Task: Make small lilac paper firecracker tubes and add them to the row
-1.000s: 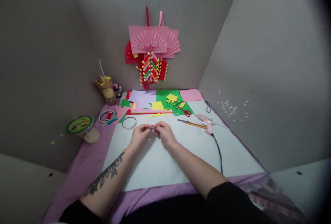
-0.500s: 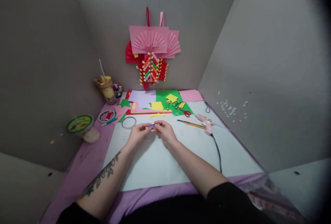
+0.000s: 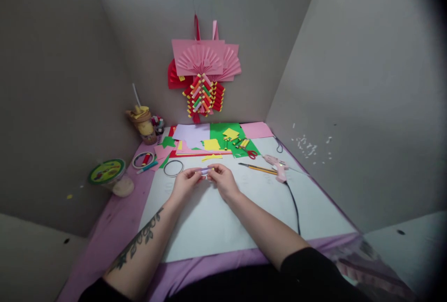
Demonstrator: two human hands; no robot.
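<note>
A small purple paper roll (image 3: 205,171) with a yellow end is pinched between my two hands, above the white sheet (image 3: 209,218). My left hand (image 3: 187,181) grips one end of it, and my right hand (image 3: 222,179) holds the other. Fingers cover both ends in part. Just left of my left hand lies a thin ring (image 3: 173,168). Beyond my hands are yellow paper strips (image 3: 212,157), and to the right of my right hand rests a long yellow-and-dark pencil or knife (image 3: 258,168).
A pink glue gun (image 3: 277,166) with a black cord lies at right. Red-handled scissors (image 3: 251,154) and small rolls sit on green paper (image 3: 220,130). Cups (image 3: 145,130), a tape roll (image 3: 143,160) and a lidded tub (image 3: 111,176) stand left. Paper fans (image 3: 199,57) hang behind.
The purple roll shows more of its side now, held slightly differently between my fingers. My hands stay nearly in place, and the view has tilted a little upward.
</note>
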